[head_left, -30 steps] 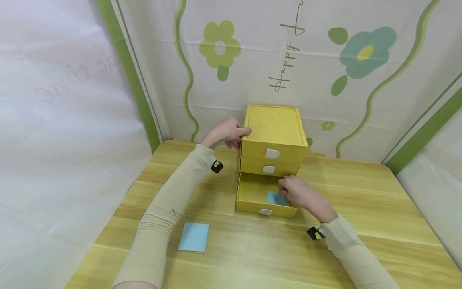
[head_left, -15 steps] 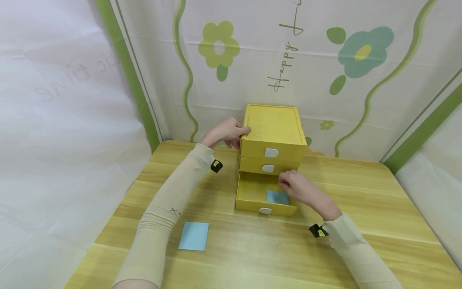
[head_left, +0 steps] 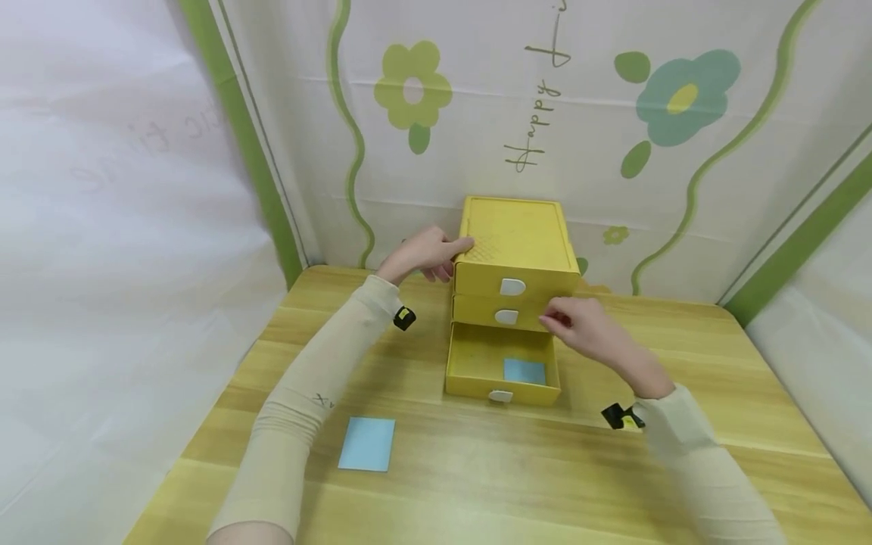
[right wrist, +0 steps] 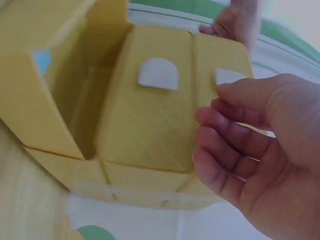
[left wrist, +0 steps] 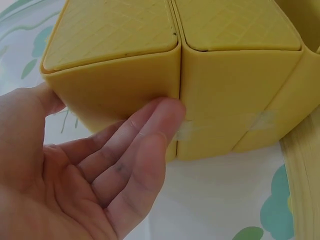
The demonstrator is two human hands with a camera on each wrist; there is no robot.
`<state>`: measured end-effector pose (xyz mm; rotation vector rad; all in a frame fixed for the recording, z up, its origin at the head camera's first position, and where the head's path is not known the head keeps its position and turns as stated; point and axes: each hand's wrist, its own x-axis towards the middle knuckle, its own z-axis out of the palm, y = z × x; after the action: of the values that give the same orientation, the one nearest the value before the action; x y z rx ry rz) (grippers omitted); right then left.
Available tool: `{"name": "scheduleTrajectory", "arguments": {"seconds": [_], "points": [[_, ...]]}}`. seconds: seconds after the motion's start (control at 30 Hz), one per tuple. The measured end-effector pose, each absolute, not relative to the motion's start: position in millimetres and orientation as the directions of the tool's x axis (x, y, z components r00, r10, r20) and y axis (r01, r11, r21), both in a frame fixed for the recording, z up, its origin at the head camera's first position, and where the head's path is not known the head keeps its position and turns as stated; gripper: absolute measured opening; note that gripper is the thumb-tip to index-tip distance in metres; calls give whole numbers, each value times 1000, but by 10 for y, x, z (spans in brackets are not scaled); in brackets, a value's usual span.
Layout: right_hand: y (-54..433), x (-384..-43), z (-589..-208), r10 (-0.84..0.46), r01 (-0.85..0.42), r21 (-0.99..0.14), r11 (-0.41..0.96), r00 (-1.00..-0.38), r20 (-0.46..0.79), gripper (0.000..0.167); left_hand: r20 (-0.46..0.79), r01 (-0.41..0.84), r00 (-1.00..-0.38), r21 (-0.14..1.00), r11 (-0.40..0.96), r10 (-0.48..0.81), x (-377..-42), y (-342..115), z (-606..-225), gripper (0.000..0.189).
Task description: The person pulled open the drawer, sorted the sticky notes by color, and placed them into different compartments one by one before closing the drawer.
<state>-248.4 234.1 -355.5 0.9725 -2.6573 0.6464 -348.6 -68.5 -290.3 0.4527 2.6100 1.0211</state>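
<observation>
A yellow drawer unit [head_left: 515,231] with stacked drawers and white tabs stands at the back of the table. Its bottom drawer [head_left: 470,359] is pulled out, with a blue paper square [head_left: 524,371] lying inside. My left hand [head_left: 424,253] steadies the unit at its left side, thumb over the top edge and fingertips against the side wall [left wrist: 125,90]. In front of the middle drawer's right end hovers my right hand [head_left: 579,325]; its fingers are loosely bent and hold nothing. The right wrist view shows those fingers [right wrist: 220,155] near the upper drawers' front.
Another blue paper square [head_left: 366,444] lies on the wooden table [head_left: 477,484], left of and nearer than the open drawer. A printed cloth curtain [head_left: 477,98] hangs just behind the unit.
My right hand has risen out from over the bottom drawer and moved up and right, leaving the paper inside it. The left hand has stayed on the unit.
</observation>
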Motion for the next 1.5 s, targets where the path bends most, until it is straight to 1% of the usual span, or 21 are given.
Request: {"name": "scheduleTrajectory", "arguments": {"seconds": [0.2, 0.37, 0.5, 0.63, 0.7, 0.77, 0.9, 1.03, 1.23, 1.33, 1.5], "points": [[2473, -2505, -3194, -545, -620, -371, 692, -785, 295, 9, -162, 208, -895, 673, 709, 415, -3493, -686, -2893, 61], [2577, -2567, -2895, -513, -568, -391, 725, -823, 245, 15, -169, 224, -882, 672, 706, 440, -3463, -721, -2851, 58], [2611, -2708, -2772, -484, -529, -402, 747, -848, 216, 22, -167, 228, -880, 673, 704, 444, -3427, -822, -2815, 53], [2645, -2846, -2690, -378, -403, -442, 801, -914, 149, 31, -147, 256, -875, 666, 701, 460, -3395, -963, -2837, 48], [2678, -2907, -2651, -325, -328, -468, 820, -941, 90, 36, -139, 289, -866, 644, 708, 480, -3373, -1023, -2883, 49], [2712, -2972, -2612, -299, -269, -483, 833, -954, 16, 41, -144, 317, -855, 615, 722, 499, -3335, -1077, -2950, 47], [2764, -3111, -2559, -296, -186, -527, 829, -946, -133, 47, -173, 378, -822, 547, 747, 542, -3221, -1169, -3120, 41], [2785, -3208, -2539, -303, -128, -573, 809, -928, -220, 50, -184, 448, -780, 502, 740, 597, -3088, -1213, -3260, 35], [2785, -3285, -2604, -305, -74, -619, 782, -911, -276, 55, -200, 536, -736, 411, 737, 647, -2880, -1275, -3504, 27], [2788, -3302, -2658, -321, -50, -653, 756, -898, -302, 57, -219, 559, -717, 386, 733, 662, -2738, -1342, -3638, 21], [2777, -3346, -2639, -329, -28, -671, 741, -887, -325, 56, -321, 521, -699, 383, 762, 639, -2562, -1408, -3810, 17]]}}
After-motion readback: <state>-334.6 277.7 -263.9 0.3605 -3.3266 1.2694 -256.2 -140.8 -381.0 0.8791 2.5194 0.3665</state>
